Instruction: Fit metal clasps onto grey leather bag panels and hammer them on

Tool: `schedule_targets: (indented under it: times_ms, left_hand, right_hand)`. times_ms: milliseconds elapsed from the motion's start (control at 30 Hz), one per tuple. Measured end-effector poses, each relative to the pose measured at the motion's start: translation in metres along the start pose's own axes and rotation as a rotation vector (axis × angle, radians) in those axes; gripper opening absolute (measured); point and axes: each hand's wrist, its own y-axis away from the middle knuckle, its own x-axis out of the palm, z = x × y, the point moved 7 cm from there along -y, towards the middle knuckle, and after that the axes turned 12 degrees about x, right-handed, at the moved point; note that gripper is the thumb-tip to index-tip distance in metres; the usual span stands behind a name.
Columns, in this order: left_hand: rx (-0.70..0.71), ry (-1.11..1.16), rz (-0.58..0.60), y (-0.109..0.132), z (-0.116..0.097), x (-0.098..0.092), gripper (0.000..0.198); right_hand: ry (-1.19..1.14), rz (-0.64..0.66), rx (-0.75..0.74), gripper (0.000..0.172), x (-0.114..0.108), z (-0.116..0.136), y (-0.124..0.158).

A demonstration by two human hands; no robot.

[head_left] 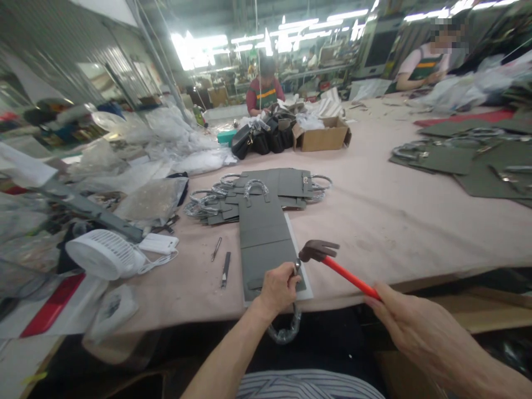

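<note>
A flat grey bag panel (266, 238) lies on the pink table, its near end at the table's front edge. My left hand (278, 288) is closed, pinching a small metal fitting (297, 266) against the panel's near end. A plastic-wrapped handle ring (286, 331) hangs below that hand over the table edge. My right hand (415, 327) grips the orange handle of a hammer (332, 265). The hammer's dark head hovers just right of the fitting.
A stack of grey panels with wrapped ring handles (257, 191) lies beyond. Two small metal tools (221, 260), a white fan (102, 254) and plastic bags sit left. A cardboard box (322, 136) and black bags stand farther back. Other workers sit at the far side.
</note>
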Motion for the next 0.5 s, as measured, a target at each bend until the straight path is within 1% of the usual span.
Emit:
schedule_targets:
  times_ms: [67,133,167,233,267,333,367,400,433,500]
  left_hand:
    - [-0.008,-0.009,0.000,0.000,0.000,0.000,0.008]
    - [-0.018,-0.007,0.000,0.000,0.000,0.000,0.007]
    - [-0.024,-0.004,-0.001,0.001,0.000,0.000,0.007]
    - [-0.031,0.017,0.003,0.001,0.000,0.000,0.006]
    - [-0.036,0.030,0.007,0.002,0.000,-0.001,0.005]
    - [-0.042,0.059,0.016,0.003,0.000,-0.002,0.005]
    - [-0.044,0.074,0.016,0.003,0.000,-0.003,0.006]
    - [-0.044,0.088,0.013,0.003,0.000,-0.004,0.006]
    - [-0.045,0.100,0.009,0.003,-0.001,-0.005,0.007]
    - [-0.046,0.121,-0.003,0.003,-0.002,-0.006,0.009]
  right_hand:
    - [0.054,0.047,0.006,0.045,0.007,-0.014,-0.009]
    - [0.012,0.064,0.054,0.043,0.014,-0.030,-0.023]
    - [-0.028,0.089,0.093,0.042,0.022,-0.039,-0.031]
    - [-0.061,0.153,0.187,0.040,0.046,-0.056,-0.048]
    - [-0.037,0.169,0.239,0.038,0.060,-0.065,-0.056]
    - [0.036,0.152,0.294,0.032,0.084,-0.076,-0.069]
    - [0.071,0.119,0.290,0.028,0.094,-0.078,-0.074]
    - [0.104,0.072,0.248,0.024,0.102,-0.075,-0.077]
    - [0.135,0.015,0.175,0.025,0.108,-0.068,-0.078]
    - [0.180,-0.095,-0.042,0.037,0.119,-0.045,-0.072]
